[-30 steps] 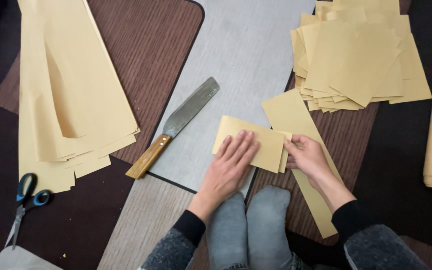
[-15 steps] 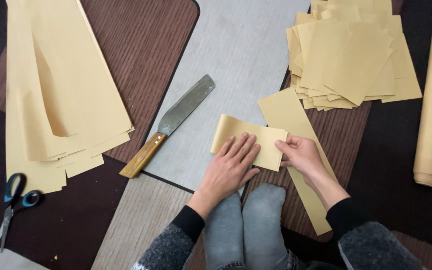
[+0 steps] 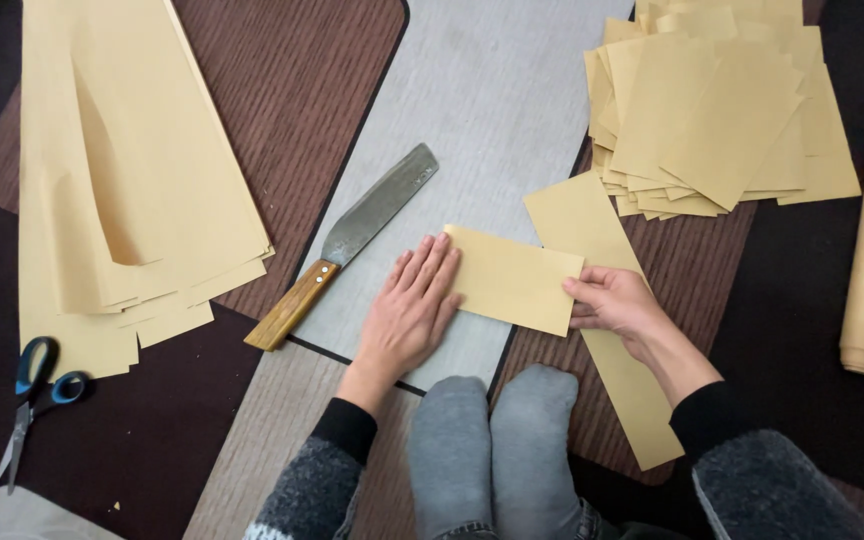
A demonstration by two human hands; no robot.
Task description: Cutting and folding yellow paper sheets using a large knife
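Observation:
A folded piece of tan paper [image 3: 512, 280] lies on a grey board [image 3: 472, 110]. My left hand [image 3: 410, 310] lies flat with fingers spread, pressing on the paper's left end. My right hand [image 3: 617, 303] pinches the paper's right edge between thumb and fingers. Under that hand a long tan paper strip [image 3: 607, 300] runs from the board's edge toward me.
A wide knife with a wooden handle [image 3: 352, 240] lies on the board left of my left hand. A stack of cut tan sheets [image 3: 717, 110] sits at top right, large tan sheets [image 3: 122, 180] at left, blue-handled scissors [image 3: 32, 390] at lower left. My grey-socked feet [image 3: 492, 450] are below.
The folded paper has been pressed flatter, and my left hand has slid left to its left end. My right hand keeps hold of the right edge.

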